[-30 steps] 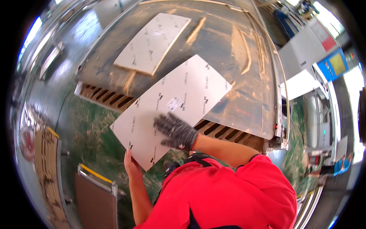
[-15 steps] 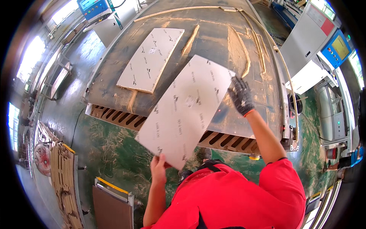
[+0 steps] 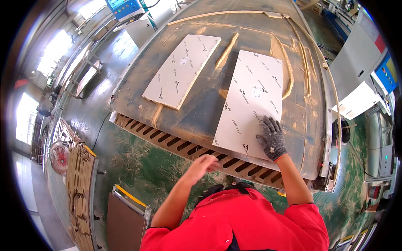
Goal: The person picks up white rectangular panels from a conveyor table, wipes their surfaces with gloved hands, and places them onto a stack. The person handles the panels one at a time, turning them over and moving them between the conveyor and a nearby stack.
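Observation:
A pale, printed rectangular board (image 3: 247, 111) lies on the right part of the large dark worktable (image 3: 197, 113), with a small label on its face. My right hand (image 3: 271, 137), in a dark grey glove, rests on the board's near right part, fingers spread. My bare left hand (image 3: 204, 166) is in the air by the table's front edge, left of the board's near corner. Its fingers are loosely bent and apart, with nothing in them. A second printed board (image 3: 182, 71) of the same kind lies to the left on the table, its cut edge rough.
A slotted rail (image 3: 182, 144) runs along the table's front edge. Sawdust ridges (image 3: 227, 50) and thin wooden strips (image 3: 226, 13) lie on the table. At lower left stand a brown panel (image 3: 125, 221) and a stack of offcut strips (image 3: 79, 188). Blue control panels (image 3: 385, 75) flank the table.
The tilted board has come down flat on the table, turned more upright in view. My left hand has let go of its near corner. My right hand has moved from its far edge onto its face.

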`<state>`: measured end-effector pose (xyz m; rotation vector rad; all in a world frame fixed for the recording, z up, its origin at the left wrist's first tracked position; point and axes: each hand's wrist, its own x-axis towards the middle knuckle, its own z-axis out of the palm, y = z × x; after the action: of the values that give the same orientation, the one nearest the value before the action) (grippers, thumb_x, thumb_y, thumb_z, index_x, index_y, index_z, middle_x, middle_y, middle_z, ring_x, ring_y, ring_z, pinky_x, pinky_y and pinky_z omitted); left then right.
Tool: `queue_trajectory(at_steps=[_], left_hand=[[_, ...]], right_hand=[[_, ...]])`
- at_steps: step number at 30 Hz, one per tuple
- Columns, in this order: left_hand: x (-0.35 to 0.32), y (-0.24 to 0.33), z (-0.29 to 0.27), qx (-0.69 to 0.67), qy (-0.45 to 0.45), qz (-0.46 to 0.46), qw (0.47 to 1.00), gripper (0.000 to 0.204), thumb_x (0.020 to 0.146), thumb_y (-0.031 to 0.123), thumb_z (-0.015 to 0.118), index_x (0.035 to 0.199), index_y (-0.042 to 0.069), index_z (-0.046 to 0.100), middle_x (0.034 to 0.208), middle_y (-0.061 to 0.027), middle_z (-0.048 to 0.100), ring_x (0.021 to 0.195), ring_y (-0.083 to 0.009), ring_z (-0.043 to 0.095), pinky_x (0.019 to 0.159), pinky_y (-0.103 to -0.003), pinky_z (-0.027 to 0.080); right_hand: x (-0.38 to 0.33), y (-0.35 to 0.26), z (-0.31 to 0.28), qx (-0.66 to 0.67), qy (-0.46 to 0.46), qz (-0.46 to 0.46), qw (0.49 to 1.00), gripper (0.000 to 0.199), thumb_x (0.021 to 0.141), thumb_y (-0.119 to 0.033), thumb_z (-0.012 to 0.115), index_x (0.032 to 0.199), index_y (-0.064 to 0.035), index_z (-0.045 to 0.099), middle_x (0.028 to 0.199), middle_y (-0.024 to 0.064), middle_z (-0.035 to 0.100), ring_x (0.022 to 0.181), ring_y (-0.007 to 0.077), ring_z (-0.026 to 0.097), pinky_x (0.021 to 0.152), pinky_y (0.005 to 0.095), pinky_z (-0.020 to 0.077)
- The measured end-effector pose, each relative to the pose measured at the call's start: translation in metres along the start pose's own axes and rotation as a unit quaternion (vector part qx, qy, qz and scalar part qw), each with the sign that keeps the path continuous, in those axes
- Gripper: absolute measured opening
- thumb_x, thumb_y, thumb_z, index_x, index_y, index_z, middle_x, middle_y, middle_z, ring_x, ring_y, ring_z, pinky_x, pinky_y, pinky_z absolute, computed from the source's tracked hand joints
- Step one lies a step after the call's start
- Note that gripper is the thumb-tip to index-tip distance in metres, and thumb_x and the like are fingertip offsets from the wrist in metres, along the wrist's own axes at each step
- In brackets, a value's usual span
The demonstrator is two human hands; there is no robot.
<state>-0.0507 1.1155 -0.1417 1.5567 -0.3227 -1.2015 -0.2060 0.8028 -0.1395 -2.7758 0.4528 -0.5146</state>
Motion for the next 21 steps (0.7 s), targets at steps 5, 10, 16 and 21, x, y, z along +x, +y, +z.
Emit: queue_trajectory(at_steps=[5, 10, 16, 21], left_hand=[[-0.009, 0.032, -0.086, -0.031, 0.19, 0.054, 0.98, 0.031, 0.104, 0.032, 0.049, 0.109, 0.004, 0.062, 0.103, -0.0107, 0.07, 0.083, -0.0162, 0.065, 0.077, -0.031, 0.052], [0.016, 0.087, -0.184, -0.026, 0.319, 0.136, 0.938, 0.033, 0.101, 0.036, 0.054, 0.113, 0.006, 0.058, 0.105, -0.0063, 0.066, 0.088, -0.0144, 0.061, 0.076, -0.03, 0.051], [0.1, 0.122, -0.328, 0.192, 0.406, 0.202, 0.87, 0.05, 0.102, 0.045, 0.05, 0.127, 0.003, 0.056, 0.128, -0.0129, 0.059, 0.119, -0.029, 0.053, 0.101, -0.039, 0.041], [0.148, 0.147, -0.364, 0.214, 0.362, 0.18, 0.889, 0.058, 0.1, 0.051, 0.048, 0.137, 0.006, 0.053, 0.138, -0.0172, 0.055, 0.134, -0.0363, 0.043, 0.112, -0.045, 0.03]], right_hand=[[0.008, -0.007, 0.001, -0.026, 0.017, 0.045, 0.998, 0.054, 0.089, -0.029, 0.064, 0.135, -0.0027, 0.054, 0.147, 0.0205, 0.047, 0.139, 0.0413, 0.039, 0.119, 0.0545, 0.0228], [0.058, -0.083, 0.022, 0.067, 0.015, 0.001, 0.998, 0.054, 0.09, -0.031, 0.065, 0.135, -0.004, 0.054, 0.143, 0.0195, 0.051, 0.135, 0.0361, 0.044, 0.118, 0.0504, 0.025], [0.143, -0.19, 0.083, 0.219, -0.054, 0.031, 0.974, 0.056, 0.091, -0.033, 0.066, 0.136, -0.0023, 0.052, 0.144, 0.0214, 0.051, 0.133, 0.0371, 0.047, 0.113, 0.0453, 0.0354], [0.223, -0.224, 0.153, 0.459, -0.097, 0.161, 0.868, 0.058, 0.091, -0.032, 0.067, 0.137, -0.0005, 0.05, 0.128, 0.0233, 0.063, 0.118, 0.0375, 0.06, 0.101, 0.0432, 0.0465]])
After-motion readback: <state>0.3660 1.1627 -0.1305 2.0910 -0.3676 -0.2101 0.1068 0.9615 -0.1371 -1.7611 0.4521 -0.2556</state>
